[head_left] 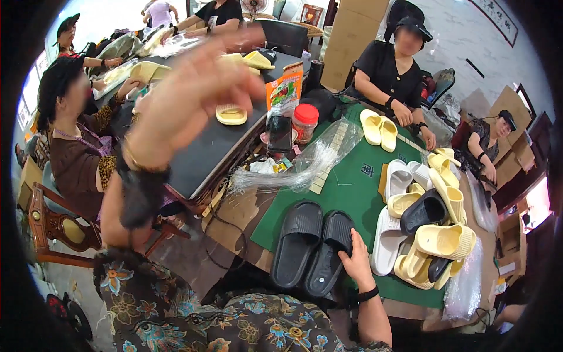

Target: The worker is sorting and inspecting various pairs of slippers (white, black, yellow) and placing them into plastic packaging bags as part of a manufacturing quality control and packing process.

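Observation:
Two black slide sandals (298,249) lie side by side at the near edge of the green mat (275,220), toes pointing away from me. My right hand (359,264) is closed on the outer side of the right-hand black slide sandal (329,249), its thumb over the insole and its fingers along the edge. Raised high in front of me, my left hand (199,94) is blurred by motion. Its fingers look apart, and I see nothing in them. Right of the sandals, a heap of pale yellow slides (446,240), white slides (386,240) and dark ones is piled up.
Clear plastic bags (340,141) lie beyond the sandals, beside a red-lidded jar (305,120), a phone (280,134) and an orange packet (284,91). A person (390,76) sits across; others work at the dark table (199,167). Yellow slides (379,130) lie on the far mat.

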### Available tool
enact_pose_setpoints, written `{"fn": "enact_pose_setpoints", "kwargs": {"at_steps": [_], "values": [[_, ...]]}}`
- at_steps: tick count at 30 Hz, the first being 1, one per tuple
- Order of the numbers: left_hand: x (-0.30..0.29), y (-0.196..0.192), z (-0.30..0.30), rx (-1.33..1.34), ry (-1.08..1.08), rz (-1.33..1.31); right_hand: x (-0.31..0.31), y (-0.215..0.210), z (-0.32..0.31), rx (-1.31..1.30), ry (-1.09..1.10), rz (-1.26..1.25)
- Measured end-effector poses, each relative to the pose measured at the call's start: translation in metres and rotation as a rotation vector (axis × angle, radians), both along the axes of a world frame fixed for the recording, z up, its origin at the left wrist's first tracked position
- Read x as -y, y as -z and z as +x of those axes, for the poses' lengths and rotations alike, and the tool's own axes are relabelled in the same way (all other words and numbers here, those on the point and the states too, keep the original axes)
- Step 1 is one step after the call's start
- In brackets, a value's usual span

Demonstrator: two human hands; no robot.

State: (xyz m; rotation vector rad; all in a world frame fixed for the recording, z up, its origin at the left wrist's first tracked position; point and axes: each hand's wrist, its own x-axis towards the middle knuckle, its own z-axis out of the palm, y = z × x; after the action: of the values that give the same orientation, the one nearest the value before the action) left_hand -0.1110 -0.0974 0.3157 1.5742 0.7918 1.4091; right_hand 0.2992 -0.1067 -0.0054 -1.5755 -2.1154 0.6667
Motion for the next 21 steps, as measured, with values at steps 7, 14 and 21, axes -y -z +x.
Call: {"fn": "enact_pose_setpoints", "kwargs": {"at_steps": [7,14,21], "values": [[0.05,0.261,0.058,-0.928,0.072,-0.182,0.008,-0.005,-0.018,0.036,-0.036,0.039],[0.032,0.285,0.083,-1.018,0.021,-0.225,0.019,-0.005,-0.016,0.068,0.044,-0.012],[-0.033,0.32,0.049,-1.138,-0.522,-0.058,0.019,0.002,-0.03,0.027,-0.005,0.0]]}}
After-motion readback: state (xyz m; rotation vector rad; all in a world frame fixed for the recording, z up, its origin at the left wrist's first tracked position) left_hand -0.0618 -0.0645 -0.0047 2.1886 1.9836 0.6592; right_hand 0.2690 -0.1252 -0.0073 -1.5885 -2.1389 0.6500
